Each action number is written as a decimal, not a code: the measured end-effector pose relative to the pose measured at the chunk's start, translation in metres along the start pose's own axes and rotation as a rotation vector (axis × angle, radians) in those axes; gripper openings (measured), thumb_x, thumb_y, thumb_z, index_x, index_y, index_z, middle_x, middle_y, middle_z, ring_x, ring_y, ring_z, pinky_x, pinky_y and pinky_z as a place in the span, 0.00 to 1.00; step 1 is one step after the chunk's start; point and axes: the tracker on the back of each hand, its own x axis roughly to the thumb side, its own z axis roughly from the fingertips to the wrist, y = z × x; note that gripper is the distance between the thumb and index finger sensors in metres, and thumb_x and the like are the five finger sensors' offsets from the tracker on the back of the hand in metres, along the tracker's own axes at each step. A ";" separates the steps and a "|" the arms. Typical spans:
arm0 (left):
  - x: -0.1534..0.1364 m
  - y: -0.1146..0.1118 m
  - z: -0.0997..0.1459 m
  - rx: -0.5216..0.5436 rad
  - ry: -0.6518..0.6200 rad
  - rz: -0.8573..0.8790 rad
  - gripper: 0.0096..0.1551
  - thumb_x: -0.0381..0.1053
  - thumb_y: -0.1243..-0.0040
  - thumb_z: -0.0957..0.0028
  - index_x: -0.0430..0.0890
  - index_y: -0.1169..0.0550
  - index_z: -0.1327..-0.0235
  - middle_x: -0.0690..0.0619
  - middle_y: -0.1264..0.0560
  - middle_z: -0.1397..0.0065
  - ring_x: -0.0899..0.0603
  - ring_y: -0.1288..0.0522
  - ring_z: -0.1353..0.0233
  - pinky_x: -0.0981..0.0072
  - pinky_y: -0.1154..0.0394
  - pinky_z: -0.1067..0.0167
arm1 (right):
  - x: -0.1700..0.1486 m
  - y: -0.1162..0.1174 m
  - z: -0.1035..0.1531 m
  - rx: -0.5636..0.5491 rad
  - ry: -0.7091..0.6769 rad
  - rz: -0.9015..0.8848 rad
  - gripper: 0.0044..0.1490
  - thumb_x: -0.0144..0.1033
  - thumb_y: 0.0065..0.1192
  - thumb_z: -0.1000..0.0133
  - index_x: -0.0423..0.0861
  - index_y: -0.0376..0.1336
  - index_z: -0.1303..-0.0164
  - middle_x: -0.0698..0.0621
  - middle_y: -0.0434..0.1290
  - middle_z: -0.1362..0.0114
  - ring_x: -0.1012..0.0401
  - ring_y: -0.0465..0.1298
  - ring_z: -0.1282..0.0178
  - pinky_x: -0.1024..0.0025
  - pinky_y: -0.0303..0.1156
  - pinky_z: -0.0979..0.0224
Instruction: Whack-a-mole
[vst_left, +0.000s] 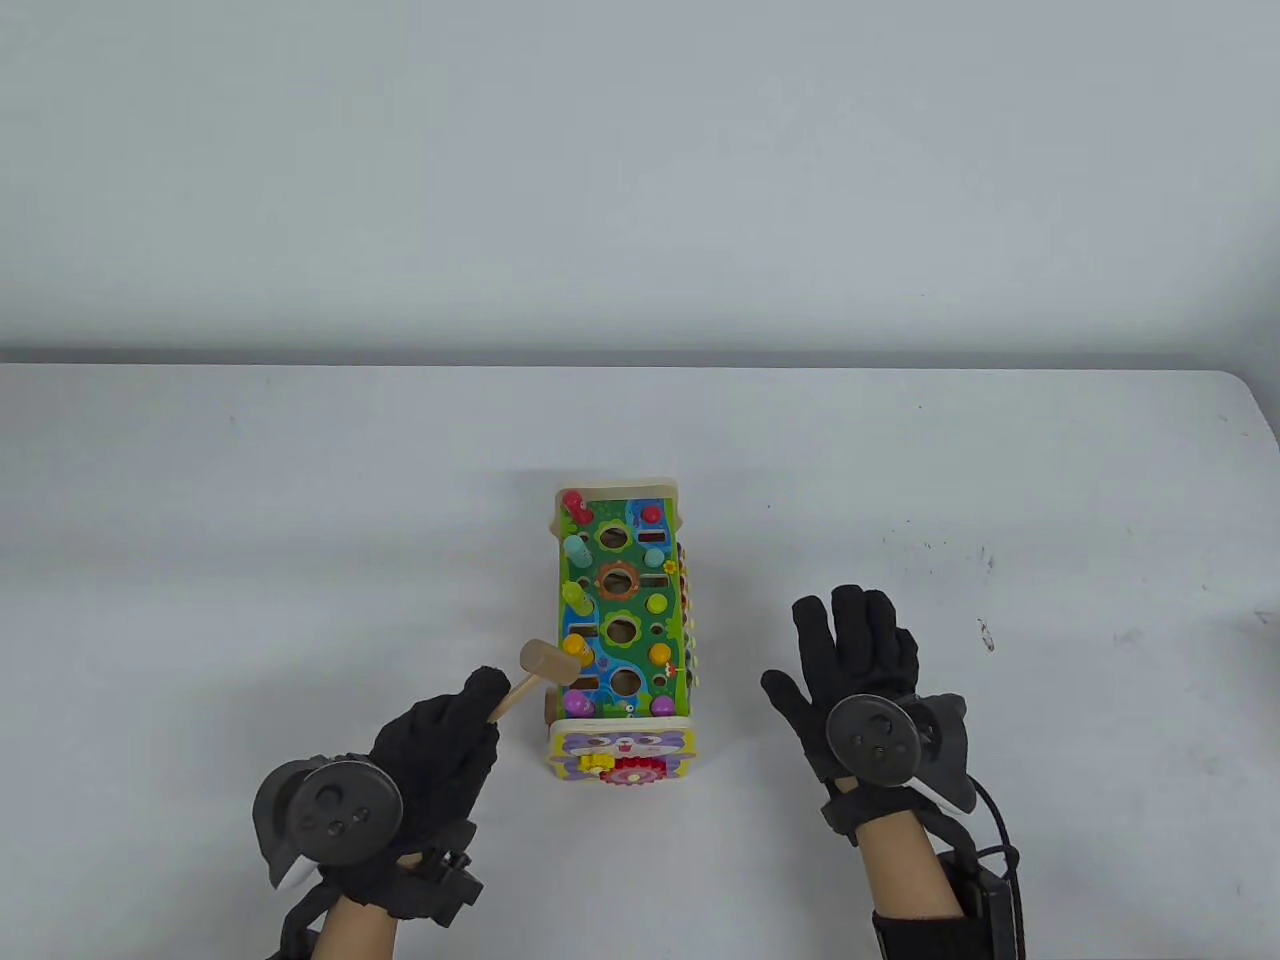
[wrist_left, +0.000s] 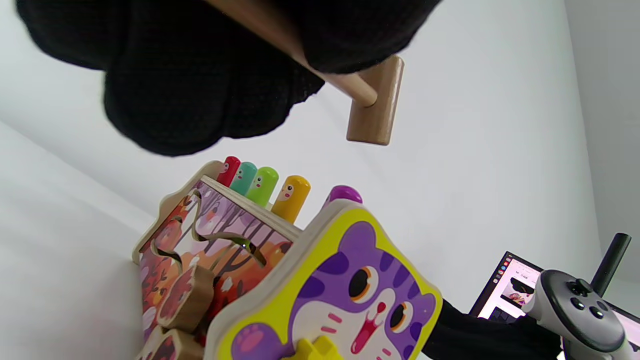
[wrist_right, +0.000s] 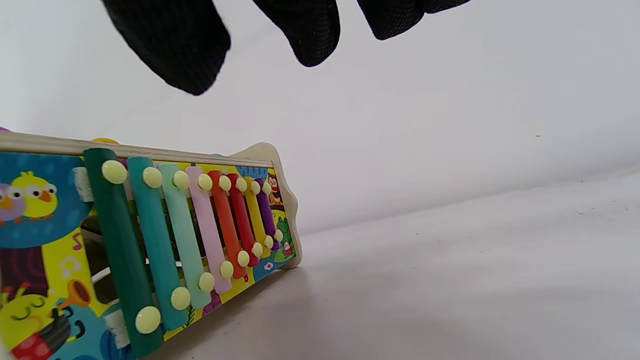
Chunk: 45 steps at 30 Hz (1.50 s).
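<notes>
Both hands were at the near edge of the desk (vst_left: 300, 480), one on each side of the wooden toy box (vst_left: 622, 640), which stood in the middle of the desk toward that near edge with its cat-face end panel (wrist_left: 345, 295) turned to the person. Her left hand (vst_left: 440, 745) gripped the little wooden hammer (vst_left: 548, 668) by the lower part of its handle, fingers curled round it, and the head hung above the near left part of the toy's green top, over the yellow peg (wrist_left: 291, 197) as far as I could judge from the table view. Her right hand (vst_left: 855, 665) lay spread and flat, fingers together and pointing away, holding nothing, just beside the toy's xylophone side (wrist_right: 200, 225) but apart from it. Along the left row the red peg (wrist_left: 229, 170), teal peg (wrist_left: 244, 177), green peg (wrist_left: 263, 184) and yellow one stood well up, while the purple peg (wrist_left: 342, 193) nearest the cat panel sat low. To strike well, it seemed to me, she needed to bring the head down square on one raised peg, flat face first, with a short wrist stroke and not a swing, since the pegs stood close and a slanted blow could glance onto a neighbour. The box looked light, so the free hand might have done well to steady it at its right side before the blow.
</notes>
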 end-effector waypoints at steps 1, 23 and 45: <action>0.000 0.001 0.000 0.001 -0.004 0.009 0.33 0.43 0.48 0.43 0.32 0.29 0.25 0.35 0.22 0.45 0.31 0.19 0.54 0.25 0.33 0.40 | 0.001 -0.001 0.000 -0.004 0.000 -0.004 0.46 0.50 0.53 0.36 0.32 0.49 0.17 0.25 0.43 0.17 0.25 0.43 0.21 0.23 0.41 0.34; -0.008 0.003 0.004 0.327 -0.020 0.103 0.30 0.43 0.45 0.43 0.38 0.28 0.26 0.35 0.20 0.44 0.33 0.17 0.54 0.28 0.31 0.40 | 0.003 -0.006 0.002 -0.048 0.020 -0.052 0.45 0.49 0.52 0.35 0.32 0.49 0.17 0.25 0.43 0.17 0.25 0.43 0.21 0.23 0.41 0.34; -0.012 -0.008 -0.007 0.293 -0.007 0.012 0.28 0.42 0.45 0.43 0.39 0.28 0.28 0.35 0.20 0.43 0.33 0.17 0.53 0.29 0.31 0.39 | 0.005 -0.007 0.002 -0.051 0.023 -0.027 0.46 0.49 0.52 0.35 0.32 0.48 0.17 0.25 0.41 0.17 0.25 0.41 0.21 0.23 0.40 0.33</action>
